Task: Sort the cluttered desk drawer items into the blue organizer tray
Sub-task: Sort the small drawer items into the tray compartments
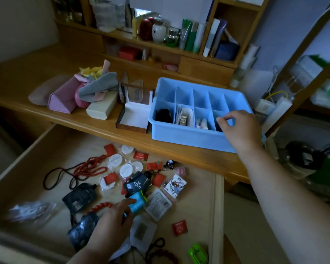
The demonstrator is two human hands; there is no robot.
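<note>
Right hand (240, 126) hovering over blue tray (189, 138) on counter (95, 128), fingers pinching, can't tell if holding anything. Left hand (111, 223) gripping small blue thing (137, 203) in open drawer (34, 164). Grip looking loose; thing maybe slipping back into clutter.

The organizer tray (189, 138) is pale sky blue and sits on a honey-brown wooden worktop (95, 122), beside a lilac folded case (62, 100), a grey cloth (99, 85) and crumpled yellow paper (91, 71). In the light beige drawer (32, 168) lie red square packets (179, 227), white round discs (115, 161), strings of red beads (90, 167), black pouches (79, 197), a turquoise roll (138, 202) and a bright green clip (197, 253).
</note>
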